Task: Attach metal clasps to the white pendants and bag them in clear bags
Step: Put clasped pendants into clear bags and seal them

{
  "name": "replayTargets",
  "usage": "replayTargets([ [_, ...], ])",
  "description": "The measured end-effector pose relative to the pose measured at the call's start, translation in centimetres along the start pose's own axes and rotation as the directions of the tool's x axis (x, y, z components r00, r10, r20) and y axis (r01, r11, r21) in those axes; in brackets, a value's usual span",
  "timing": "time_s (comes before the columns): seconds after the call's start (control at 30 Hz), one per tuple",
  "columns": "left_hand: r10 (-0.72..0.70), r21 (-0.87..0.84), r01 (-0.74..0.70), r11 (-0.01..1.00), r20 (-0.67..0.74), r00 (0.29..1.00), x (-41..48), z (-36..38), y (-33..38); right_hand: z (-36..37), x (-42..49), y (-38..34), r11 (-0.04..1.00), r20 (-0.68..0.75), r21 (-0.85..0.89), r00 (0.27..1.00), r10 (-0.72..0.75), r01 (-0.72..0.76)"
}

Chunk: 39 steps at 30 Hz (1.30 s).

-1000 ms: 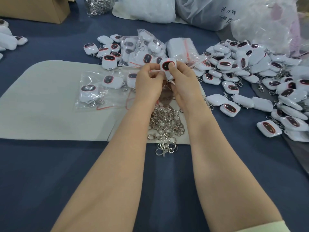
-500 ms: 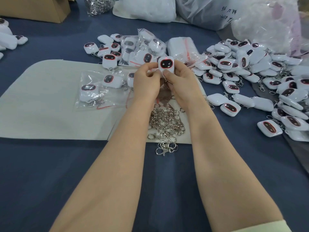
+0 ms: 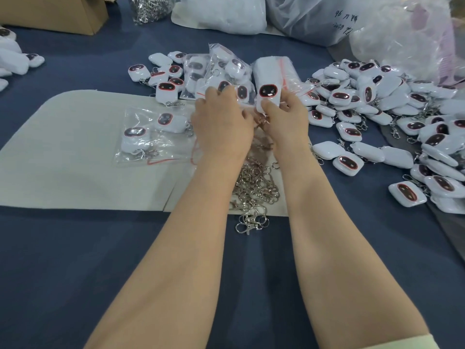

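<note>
Head view.

Pinched in right hand [image 3: 284, 119], thumb on lower edge and fingers curled behind: one white pendant [image 3: 268, 93]. Dark, red-rimmed face toward camera. Held up just in front of stack of clear bags [image 3: 275, 69].

Between the hands, just below pendant: small blurred metal piece [image 3: 263, 122], not resolvable.

Left hand [image 3: 222, 122] just beside right, knuckles up, fingers curled down over bagged pendants [image 3: 221, 79]. Cannot tell whether gripping anything.

Under both wrists: heap of loose clasps [image 3: 254, 182] on pale mat [image 3: 75, 152], a few spilling off near edge onto blue tabletop [image 3: 75, 273].

On mat, left of hands: flat clear packets [image 3: 151, 137] lying side by side, a pendant with clasp in each.

Right of hands: large heap of loose pendants [image 3: 377, 102], several with clasps attached.

Along far edge, left to right: cardboard box [image 3: 63, 13], pile of metal chain [image 3: 151, 6], big plastic sacks [image 3: 221, 13].

At far left edge: a few more white pieces [image 3: 12, 59], partly cut off.
</note>
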State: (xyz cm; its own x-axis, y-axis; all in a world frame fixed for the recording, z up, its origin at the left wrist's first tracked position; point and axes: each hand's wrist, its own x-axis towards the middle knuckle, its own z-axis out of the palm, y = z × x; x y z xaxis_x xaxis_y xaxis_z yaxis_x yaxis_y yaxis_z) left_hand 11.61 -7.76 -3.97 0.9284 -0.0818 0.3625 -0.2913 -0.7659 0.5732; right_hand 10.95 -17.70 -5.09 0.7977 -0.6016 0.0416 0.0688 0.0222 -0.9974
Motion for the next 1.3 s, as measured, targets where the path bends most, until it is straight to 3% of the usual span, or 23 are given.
replayTargets([
  [0.07,-0.056,0.135,0.043,0.99,0.094,0.994,0.0,-0.1,-0.5,-0.1,0.0,0.0,0.997,-0.048,-0.073,0.999,0.0,-0.004],
  [0.17,-0.086,0.187,0.054,0.981,0.167,0.982,0.0,0.1,-1.0,0.2,-0.1,-0.3,0.988,-0.053,-0.153,0.998,-0.022,0.014],
  [0.37,-0.141,-0.005,0.144,0.99,0.151,0.978,0.3,-0.7,-1.5,0.6,-0.5,-1.1,0.975,-0.069,-0.215,0.996,-0.063,0.047],
  [0.4,-0.155,-0.047,0.163,0.985,0.147,0.977,0.3,-0.8,-1.5,0.7,-0.6,-1.4,0.984,-0.069,-0.174,0.996,-0.056,0.043],
  [0.53,-0.18,-0.168,0.202,0.965,0.135,0.974,0.3,-0.4,-1.3,1.9,-1.2,-2.1,0.952,0.053,0.302,0.998,0.032,-0.046],
  [0.57,-0.183,-0.195,0.205,0.959,0.126,0.975,0.3,-0.4,-1.2,2.3,-1.4,-1.9,0.956,0.068,0.289,0.997,0.023,-0.042],
  [0.63,-0.2,-0.264,0.227,0.937,0.123,0.972,0.4,-0.3,-1.2,2.9,-1.6,-1.2,0.999,0.048,0.047,0.999,-0.017,0.014],
  [0.7,-0.25,-0.359,0.285,0.889,0.142,0.958,0.6,-0.5,-1.4,2.8,-1.7,-0.5,0.968,0.032,-0.23,0.995,-0.093,0.098],
  [0.77,-0.306,-0.464,0.332,0.821,0.133,0.943,0.9,-0.9,-1.7,2.5,-1.6,-0.3,0.924,0.073,-0.348,0.988,-0.139,0.156],
  [0.9,-0.318,-0.496,0.294,0.817,0.038,0.947,1.0,-1.4,-1.4,2.2,-1.8,-0.9,0.932,0.245,-0.337,0.968,-0.049,0.132],
  [1.0,-0.239,-0.461,0.189,0.867,-0.052,0.97,0.7,-1.6,-0.7,2.0,-2.3,-1.5,0.962,0.34,-0.259,0.94,0.005,0.088],
  [1.07,-0.156,-0.418,0.105,0.902,-0.091,0.984,0.6,-1.5,-0.3,1.9,-2.6,-1.8,0.96,0.332,-0.271,0.943,0.018,0.077],
  [1.17,-0.067,-0.352,0.018,0.936,-0.127,0.99,0.5,-1.5,0.3,1.9,-2.7,-1.8,0.912,0.37,-0.356,0.927,-0.062,0.204],
  [1.3,-0.091,-0.375,0.03,0.926,-0.144,0.985,0.7,-1.6,0.0,1.4,-2.9,-2.2,0.897,0.508,-0.376,0.862,-0.009,0.231],
])
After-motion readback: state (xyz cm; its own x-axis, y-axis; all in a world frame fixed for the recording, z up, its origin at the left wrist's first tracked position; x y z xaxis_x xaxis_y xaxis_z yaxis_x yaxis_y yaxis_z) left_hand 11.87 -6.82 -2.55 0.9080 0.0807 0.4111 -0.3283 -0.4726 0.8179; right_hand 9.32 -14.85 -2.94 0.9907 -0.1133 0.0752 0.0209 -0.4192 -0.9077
